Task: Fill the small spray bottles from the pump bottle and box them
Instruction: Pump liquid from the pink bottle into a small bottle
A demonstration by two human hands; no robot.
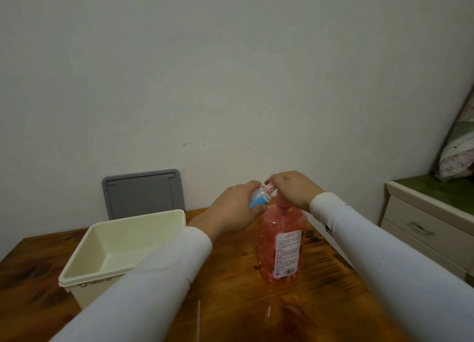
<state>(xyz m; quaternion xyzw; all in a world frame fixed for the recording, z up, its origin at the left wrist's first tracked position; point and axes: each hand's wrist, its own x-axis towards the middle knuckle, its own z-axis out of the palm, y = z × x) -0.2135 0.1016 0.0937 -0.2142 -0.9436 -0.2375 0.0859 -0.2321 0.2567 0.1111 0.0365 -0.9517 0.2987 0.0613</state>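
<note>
Filling step in hand: left hand (pixel 234 208) fingers grip small spray bottle (pixel 259 197), tilted at nozzle of pump bottle (pixel 282 241). Right hand (pixel 292 189) presses pump head, fingers curled over it. Next move likely calls for steady mouth alignment, then capping, boxing into box (pixel 123 244) left of pump bottle.

Table (pixel 230 303): glossy varnished wood. Pump bottle (pixel 280 249): clear plastic w/ paper label. Box (pixel 84 262): matt cream plastic; grey lid (pixel 143 195) matt plastic. Sleeves (pixel 143 290): white cloth.
</note>
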